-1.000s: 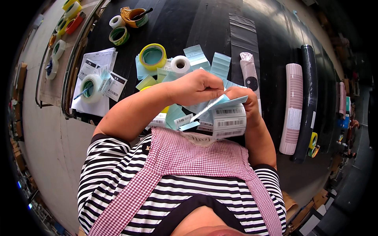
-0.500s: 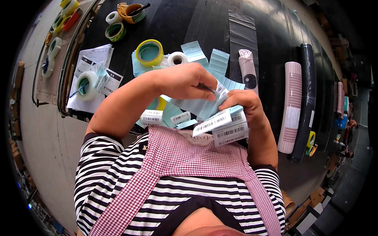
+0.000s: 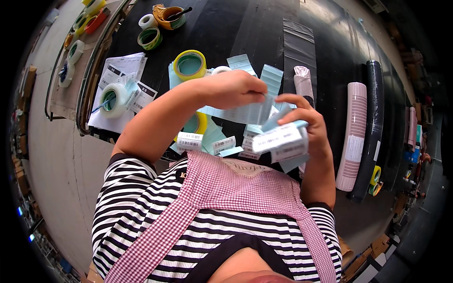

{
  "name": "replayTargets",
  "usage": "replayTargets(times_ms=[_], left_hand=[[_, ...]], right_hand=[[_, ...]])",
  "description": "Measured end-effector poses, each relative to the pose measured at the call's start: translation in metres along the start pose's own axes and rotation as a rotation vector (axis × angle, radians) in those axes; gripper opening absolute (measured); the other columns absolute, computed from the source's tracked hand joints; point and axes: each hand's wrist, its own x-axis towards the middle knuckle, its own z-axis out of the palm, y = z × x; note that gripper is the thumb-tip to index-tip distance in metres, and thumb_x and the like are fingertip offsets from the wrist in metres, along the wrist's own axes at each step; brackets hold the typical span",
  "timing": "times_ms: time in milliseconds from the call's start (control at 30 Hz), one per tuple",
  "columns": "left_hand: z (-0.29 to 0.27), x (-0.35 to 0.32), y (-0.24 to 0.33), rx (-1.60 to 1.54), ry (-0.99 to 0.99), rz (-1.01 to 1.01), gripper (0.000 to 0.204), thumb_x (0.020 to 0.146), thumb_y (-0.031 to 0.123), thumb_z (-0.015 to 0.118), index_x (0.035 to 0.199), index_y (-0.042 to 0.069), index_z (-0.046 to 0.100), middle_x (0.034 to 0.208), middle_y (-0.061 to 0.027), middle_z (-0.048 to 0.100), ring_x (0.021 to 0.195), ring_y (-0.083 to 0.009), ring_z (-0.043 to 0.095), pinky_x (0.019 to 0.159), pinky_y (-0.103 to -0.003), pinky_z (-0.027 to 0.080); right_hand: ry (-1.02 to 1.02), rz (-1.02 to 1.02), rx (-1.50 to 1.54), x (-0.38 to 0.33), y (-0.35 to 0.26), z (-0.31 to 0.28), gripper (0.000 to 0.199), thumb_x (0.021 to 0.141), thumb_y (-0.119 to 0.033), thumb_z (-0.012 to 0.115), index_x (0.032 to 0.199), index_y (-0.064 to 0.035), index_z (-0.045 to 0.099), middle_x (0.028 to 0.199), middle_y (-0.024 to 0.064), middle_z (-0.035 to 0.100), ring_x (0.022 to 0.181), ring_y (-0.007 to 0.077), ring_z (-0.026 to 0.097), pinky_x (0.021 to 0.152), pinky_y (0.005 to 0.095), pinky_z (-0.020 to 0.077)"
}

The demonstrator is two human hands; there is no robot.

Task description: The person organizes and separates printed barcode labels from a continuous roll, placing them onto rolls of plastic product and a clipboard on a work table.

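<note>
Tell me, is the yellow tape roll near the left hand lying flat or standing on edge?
Lying flat: the yellow tape roll shows its round opening upward, on the black table.

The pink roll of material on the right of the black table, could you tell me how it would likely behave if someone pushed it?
The pink roll is a long cylinder lying on its side on the black table, so it would probably roll sideways. The black roll close beside it may stop it that way. Being wound sheet, it likely stays fairly stiff when lifted.
</note>
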Motion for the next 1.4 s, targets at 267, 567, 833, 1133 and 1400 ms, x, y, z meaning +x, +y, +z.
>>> replayTargets(times_ms=[267, 567, 833, 1133, 1400], left_hand=[[-0.008, 0.004, 0.005, -0.294, -0.075, -0.194, 0.022, 0.094, 0.021, 0.066, 0.11, 0.006, 0.064, 0.09, -0.0068, 0.067, 0.083, -0.0168, 0.061, 0.079, -0.03, 0.047], [-0.026, -0.021, -0.05, -0.274, -0.14, -0.216, 0.037, 0.098, 0.042, 0.059, 0.111, 0.009, 0.071, 0.103, -0.0075, 0.067, 0.103, -0.0203, 0.061, 0.093, -0.036, 0.045], [-0.031, -0.023, -0.053, -0.289, -0.146, -0.253, 0.033, 0.096, 0.03, 0.057, 0.111, 0.005, 0.072, 0.104, -0.0084, 0.069, 0.098, -0.0191, 0.063, 0.09, -0.033, 0.047], [-0.023, -0.011, -0.022, -0.015, -0.181, -0.271, 0.018, 0.095, 0.02, 0.062, 0.1, 0.006, 0.072, 0.089, -0.0082, 0.068, 0.082, -0.0194, 0.065, 0.076, -0.031, 0.052], [-0.008, 0.0, 0.016, 0.264, -0.13, -0.001, 0.01, 0.086, 0.015, 0.066, 0.086, 0.006, 0.071, 0.073, -0.01, 0.067, 0.068, -0.0293, 0.065, 0.066, -0.038, 0.05]], right_hand=[[0.116, 0.308, 0.105, -0.007, 0.029, 0.011, 0.013, 0.083, -0.005, 0.075, 0.094, 0.0008, 0.072, 0.09, 0.0031, 0.066, 0.079, 0.0102, 0.063, 0.072, 0.0234, 0.0491], [0.238, 0.162, 0.124, -0.025, 0.04, -0.003, 0.018, 0.078, -0.004, 0.081, 0.094, -0.0015, 0.073, 0.083, 0.0018, 0.065, 0.074, 0.0083, 0.058, 0.066, 0.0213, 0.0448], [0.286, 0.206, 0.161, -0.031, 0.044, -0.01, 0.016, 0.081, -0.006, 0.078, 0.095, -0.0004, 0.073, 0.085, 0.0038, 0.068, 0.079, 0.0106, 0.064, 0.07, 0.0234, 0.0501], [0.281, 0.146, -0.083, -0.025, 0.027, -0.021, 0.012, 0.076, -0.002, 0.076, 0.088, -0.003, 0.074, 0.123, 0.0139, 0.063, 0.092, 0.0148, 0.067, 0.078, 0.0269, 0.0523], [-0.123, 0.057, -0.341, 0.019, 0.017, 0.033, 0.027, 0.075, 0.015, 0.056, 0.09, -0.0031, 0.07, 0.111, 0.014, 0.064, 0.097, 0.031, 0.066, 0.083, 0.0346, 0.0531]])
